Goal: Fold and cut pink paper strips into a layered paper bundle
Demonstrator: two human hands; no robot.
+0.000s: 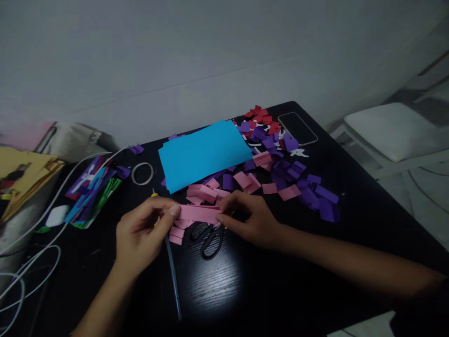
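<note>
Far left: white cables [31, 262] loop off the edge of the black table [368, 220]; a sleeve or elbow catching one could drag things across the surface. Left hand [140, 234] is closed in a pinch, thumb and fingertips on the left end of the pink strip [199, 213], held just above the table. Right hand [250, 220] pinches the other end the same way, so the strip spans between the 2 hands. Uneven pull could tear or crease it. Scissors [209, 238] lie directly below the strip; a lowered wrist could knock them. Loose pink pieces [206, 193] and purple pieces [308, 187] lie beside the blue sheet [205, 153]; a sweep of the right forearm would scatter them.
</note>
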